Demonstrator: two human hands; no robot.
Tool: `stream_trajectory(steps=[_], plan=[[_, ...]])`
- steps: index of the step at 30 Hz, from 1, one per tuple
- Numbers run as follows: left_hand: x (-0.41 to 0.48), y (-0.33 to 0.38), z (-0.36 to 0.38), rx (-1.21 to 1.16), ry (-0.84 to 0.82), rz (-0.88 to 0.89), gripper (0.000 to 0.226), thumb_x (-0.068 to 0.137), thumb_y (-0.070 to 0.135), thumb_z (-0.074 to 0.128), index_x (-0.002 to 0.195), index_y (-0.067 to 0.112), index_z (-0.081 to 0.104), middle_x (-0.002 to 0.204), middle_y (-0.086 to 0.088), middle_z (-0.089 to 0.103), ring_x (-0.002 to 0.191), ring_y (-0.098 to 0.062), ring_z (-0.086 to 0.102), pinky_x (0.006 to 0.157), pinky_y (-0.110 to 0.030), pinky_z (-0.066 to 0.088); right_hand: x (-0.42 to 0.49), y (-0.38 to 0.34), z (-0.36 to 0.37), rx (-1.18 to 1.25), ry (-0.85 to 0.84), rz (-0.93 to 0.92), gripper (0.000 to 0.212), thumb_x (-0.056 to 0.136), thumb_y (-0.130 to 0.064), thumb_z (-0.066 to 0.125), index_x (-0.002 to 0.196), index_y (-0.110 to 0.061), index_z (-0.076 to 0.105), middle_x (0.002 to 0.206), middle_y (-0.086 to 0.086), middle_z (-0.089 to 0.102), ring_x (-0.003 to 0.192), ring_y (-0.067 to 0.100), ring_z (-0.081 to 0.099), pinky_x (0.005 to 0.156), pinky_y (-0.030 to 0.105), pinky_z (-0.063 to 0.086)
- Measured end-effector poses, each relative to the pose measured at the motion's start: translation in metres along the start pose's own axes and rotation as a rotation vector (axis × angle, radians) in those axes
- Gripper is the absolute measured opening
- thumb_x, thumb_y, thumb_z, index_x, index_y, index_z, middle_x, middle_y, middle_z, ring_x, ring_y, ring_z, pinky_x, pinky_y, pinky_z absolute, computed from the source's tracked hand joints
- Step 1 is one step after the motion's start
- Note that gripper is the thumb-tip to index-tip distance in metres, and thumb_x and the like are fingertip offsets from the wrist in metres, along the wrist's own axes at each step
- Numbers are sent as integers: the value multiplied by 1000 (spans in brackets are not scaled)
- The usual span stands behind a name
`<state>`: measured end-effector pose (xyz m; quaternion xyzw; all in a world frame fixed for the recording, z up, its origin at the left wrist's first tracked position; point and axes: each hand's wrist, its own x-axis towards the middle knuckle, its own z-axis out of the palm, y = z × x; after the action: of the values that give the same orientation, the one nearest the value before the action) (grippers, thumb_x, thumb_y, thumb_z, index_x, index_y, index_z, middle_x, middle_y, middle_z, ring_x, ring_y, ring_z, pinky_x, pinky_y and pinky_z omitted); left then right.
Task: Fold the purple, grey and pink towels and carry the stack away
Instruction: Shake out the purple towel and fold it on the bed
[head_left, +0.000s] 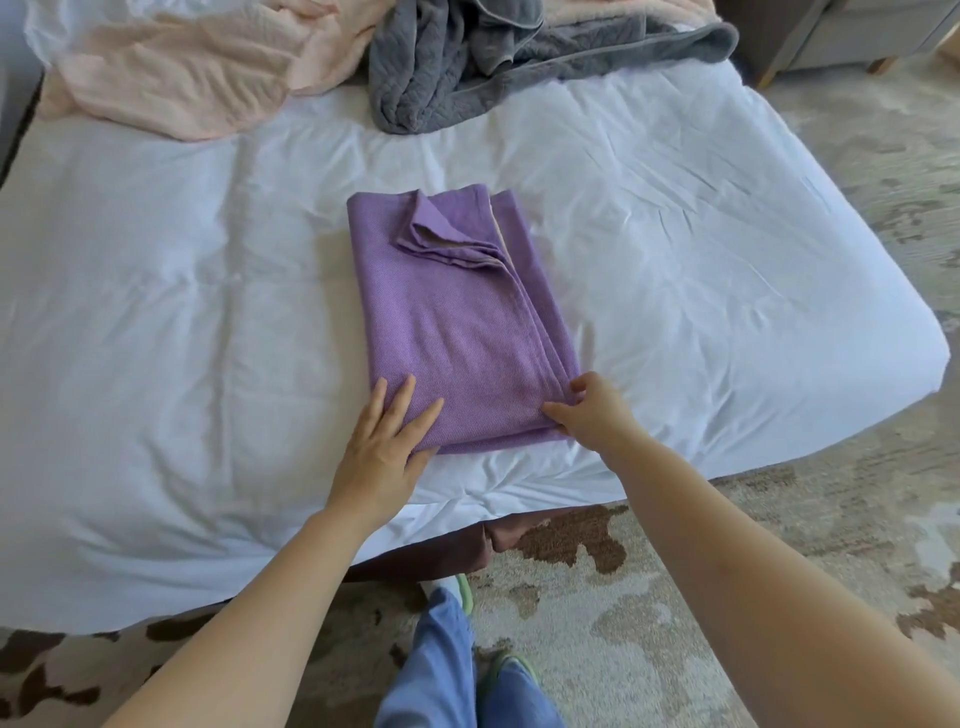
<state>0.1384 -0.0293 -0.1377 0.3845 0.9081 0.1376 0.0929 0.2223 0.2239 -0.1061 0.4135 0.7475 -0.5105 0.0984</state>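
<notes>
The purple towel (462, 322) lies folded into a long rectangle in the middle of the white bed (182, 312), with one top corner flipped back. My left hand (387, 436) rests flat on its near left corner, fingers straight. My right hand (592, 410) pinches the near right corner, thumb on top and fingers curled at the edge. The grey towel (498, 57) lies crumpled at the far side of the bed. The pink towel (197, 67) is spread loosely at the far left.
The bed's near edge runs just in front of my legs in blue trousers (452, 670). A patterned brown and beige carpet (675, 597) covers the floor to the right. A grey piece of furniture (852, 36) stands at the far right.
</notes>
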Motion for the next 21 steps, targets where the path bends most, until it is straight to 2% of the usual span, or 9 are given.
stream_trajectory(steps=[3, 7, 8, 10, 12, 13, 16, 18, 21], plan=[[-2, 2, -7, 89, -37, 52, 49, 97, 41, 35, 144, 29, 38, 157, -5, 23, 146, -35, 7, 113, -55, 22, -3, 0, -8, 95, 87, -42, 35, 78, -15, 72, 107, -11, 53, 96, 11, 60, 89, 34, 65, 82, 48, 54], [-8, 7, -14, 131, -163, 29, 63, 89, 58, 8, 145, 40, 31, 158, 12, 13, 148, -22, 0, 117, -48, 8, -9, 13, -17, -27, 71, 2, 32, 78, -14, 72, 102, -9, 51, 90, 8, 61, 87, 31, 64, 81, 49, 54], [-6, 7, -16, 103, -160, 24, 64, 88, 60, 9, 144, 40, 34, 157, 14, 16, 148, -19, 5, 117, -46, 8, -9, 14, -17, -81, 39, 30, 36, 79, -16, 72, 107, -8, 50, 91, 8, 61, 87, 30, 63, 81, 47, 53], [1, 6, -27, -19, -60, -6, 58, 90, 57, 23, 133, 32, 53, 148, 9, 42, 141, -19, 32, 114, -45, 24, -6, 9, -16, -198, 0, 43, 48, 78, -25, 73, 116, -9, 48, 101, 7, 59, 91, 27, 60, 79, 40, 51], [16, -2, -40, -122, 124, -58, 49, 90, 47, 38, 117, 19, 67, 127, 0, 63, 119, -24, 56, 100, -43, 43, 3, -6, -17, -268, 82, -17, 58, 75, -36, 73, 121, -13, 46, 116, 8, 51, 102, 27, 55, 87, 38, 47], [25, -8, -46, -140, 200, -94, 45, 89, 43, 42, 112, 15, 69, 119, -4, 66, 111, -27, 61, 95, -41, 46, 9, -16, -17, -283, 144, -74, 60, 74, -40, 72, 122, -13, 47, 120, 9, 49, 107, 28, 52, 91, 39, 45], [63, -32, -63, -151, 284, -210, 37, 87, 30, 54, 113, 6, 66, 114, -13, 66, 105, -36, 61, 94, -42, 45, 35, -54, -8, -270, 202, -224, 54, 76, -38, 71, 120, -14, 50, 121, 9, 50, 113, 29, 48, 97, 38, 40], [94, -50, -72, -176, 257, -289, 37, 88, 23, 62, 120, 4, 62, 120, -17, 62, 111, -38, 56, 98, -43, 41, 58, -77, 4, -294, 179, -287, 53, 77, -35, 72, 121, -14, 50, 123, 10, 49, 115, 30, 46, 98, 37, 38], [144, -77, -80, -206, 204, -334, 45, 89, 26, 62, 129, 7, 54, 130, -13, 56, 121, -35, 49, 102, -42, 36, 93, -105, 23, -427, 247, -413, 61, 77, -35, 71, 129, -19, 45, 130, 8, 45, 119, 32, 40, 100, 38, 33]])
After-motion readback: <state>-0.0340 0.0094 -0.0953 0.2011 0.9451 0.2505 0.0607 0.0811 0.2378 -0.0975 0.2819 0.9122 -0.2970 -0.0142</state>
